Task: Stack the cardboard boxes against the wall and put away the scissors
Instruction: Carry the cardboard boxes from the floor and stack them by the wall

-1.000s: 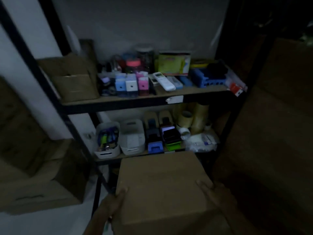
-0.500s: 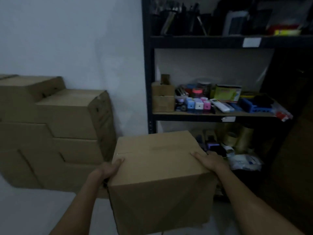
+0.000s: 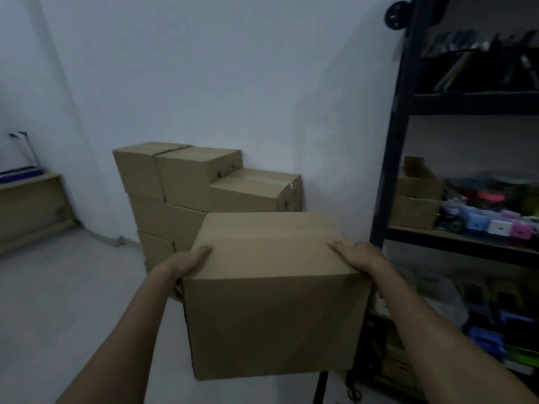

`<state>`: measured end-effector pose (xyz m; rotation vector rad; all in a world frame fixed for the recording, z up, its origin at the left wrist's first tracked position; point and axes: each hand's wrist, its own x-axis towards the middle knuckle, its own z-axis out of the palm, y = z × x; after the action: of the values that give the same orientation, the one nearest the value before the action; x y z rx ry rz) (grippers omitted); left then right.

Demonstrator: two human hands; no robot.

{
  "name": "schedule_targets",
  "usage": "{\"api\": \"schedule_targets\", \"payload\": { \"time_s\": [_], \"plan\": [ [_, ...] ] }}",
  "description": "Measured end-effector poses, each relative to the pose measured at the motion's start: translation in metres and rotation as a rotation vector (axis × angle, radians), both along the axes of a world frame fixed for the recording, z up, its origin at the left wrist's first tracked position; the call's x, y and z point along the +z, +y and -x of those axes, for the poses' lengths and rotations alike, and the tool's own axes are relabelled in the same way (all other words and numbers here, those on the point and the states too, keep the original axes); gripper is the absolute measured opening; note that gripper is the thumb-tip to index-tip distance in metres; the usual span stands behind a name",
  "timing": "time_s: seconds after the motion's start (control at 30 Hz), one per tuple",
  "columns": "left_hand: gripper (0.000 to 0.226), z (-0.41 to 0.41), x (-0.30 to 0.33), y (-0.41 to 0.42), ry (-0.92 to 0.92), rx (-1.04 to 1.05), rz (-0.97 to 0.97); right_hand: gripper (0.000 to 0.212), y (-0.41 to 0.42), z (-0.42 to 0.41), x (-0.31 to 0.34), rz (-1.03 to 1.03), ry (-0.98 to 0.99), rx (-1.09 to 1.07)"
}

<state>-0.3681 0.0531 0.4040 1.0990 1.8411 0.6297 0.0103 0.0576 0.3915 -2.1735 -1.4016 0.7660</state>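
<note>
I hold a closed brown cardboard box [image 3: 271, 287] in front of me at chest height. My left hand [image 3: 183, 263] grips its left edge with the thumb on top. My right hand [image 3: 358, 256] grips its top right corner. Behind it, a stack of several cardboard boxes [image 3: 189, 176] stands against the white wall [image 3: 233, 83], stepped down to the right, where the lowest top box [image 3: 253, 189] sits. I cannot make out any scissors.
A black metal shelf rack [image 3: 396, 141] stands at the right, with small coloured items [image 3: 495, 225] and a small open carton [image 3: 417, 199] on its shelves. A low wooden cabinet [image 3: 29, 205] sits at the far left. Grey floor [image 3: 73, 287] lies in front of the stack.
My view has swung left from the shelf rack toward the wall and the stack of boxes. The box stays held in both hands and is now raised in front of the stack.
</note>
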Motion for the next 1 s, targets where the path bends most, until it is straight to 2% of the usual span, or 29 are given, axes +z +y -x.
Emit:
{"api": "schedule_targets", "payload": {
  "time_s": [0.07, 0.3, 0.43, 0.53, 0.7, 0.83, 1.0],
  "plan": [
    [0.077, 0.028, 0.008, 0.015, -0.047, 0.039, 0.019, 0.100, 0.028, 0.028, 0.005, -0.019, 0.002, 0.039],
    [0.078, 0.113, 0.035, 0.113, -0.009, 0.042, -0.004, 0.105, 0.142, 0.108, 0.022, -0.071, 0.006, 0.072],
    [0.075, 0.146, 0.077, 0.165, -0.012, 0.009, -0.042, 0.093, 0.186, 0.139, 0.071, -0.108, -0.012, 0.067],
    [0.078, 0.164, 0.117, 0.207, -0.030, -0.039, -0.112, 0.092, 0.209, 0.154, 0.124, -0.157, -0.051, 0.043],
    [0.070, 0.180, 0.178, 0.276, -0.037, -0.106, -0.227, 0.088, 0.231, 0.177, 0.203, -0.241, -0.077, -0.026],
    [0.063, 0.188, 0.212, 0.328, -0.018, -0.193, -0.233, 0.081, 0.241, 0.196, 0.237, -0.183, -0.006, -0.089],
    [0.058, 0.189, 0.258, 0.384, 0.018, -0.376, -0.247, 0.078, 0.257, 0.204, 0.265, -0.185, -0.014, -0.218]
  ]
}}
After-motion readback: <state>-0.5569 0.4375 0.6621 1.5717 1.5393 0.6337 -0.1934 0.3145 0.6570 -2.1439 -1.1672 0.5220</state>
